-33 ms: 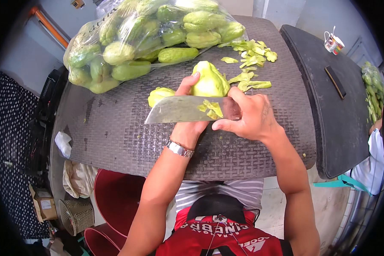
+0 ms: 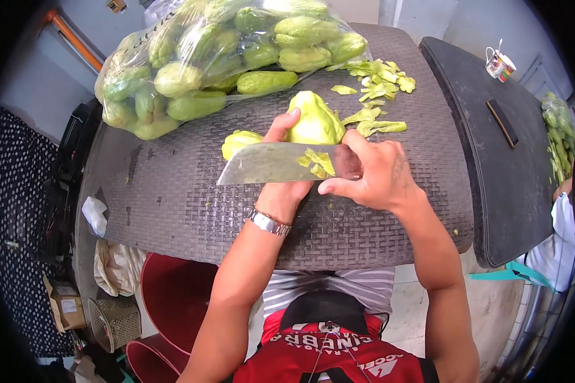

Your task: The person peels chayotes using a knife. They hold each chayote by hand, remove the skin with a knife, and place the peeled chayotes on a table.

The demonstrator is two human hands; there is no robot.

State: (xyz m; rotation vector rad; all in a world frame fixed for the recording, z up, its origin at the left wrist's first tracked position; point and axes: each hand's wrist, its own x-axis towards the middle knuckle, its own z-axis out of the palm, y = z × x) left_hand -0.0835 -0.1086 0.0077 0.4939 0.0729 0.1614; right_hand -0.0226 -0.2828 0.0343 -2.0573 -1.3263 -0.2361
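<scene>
My left hand (image 2: 287, 193), with a metal watch at the wrist, is wrapped round a peeled pale green chayote (image 2: 314, 120); the thumb lies along its left side. The wide blade of a knife (image 2: 265, 165) crosses in front and hides most of these fingers. My right hand (image 2: 380, 169) is closed at the right end of the knife, its handle hidden. Bits of green peel (image 2: 317, 163) stick to the blade. Another peeled chayote (image 2: 239, 143) lies on the table just left of my left thumb. Strips of peel (image 2: 380, 83) are scattered behind and right of the held chayote.
A see-through plastic bag (image 2: 198, 70) full of chayotes fills the far left of the woven-textured table (image 2: 166, 191). To the right, a black table (image 2: 473, 127) bears a mug (image 2: 499, 66) and a dark flat object (image 2: 501, 123). Red bins (image 2: 176, 300) stand below at left.
</scene>
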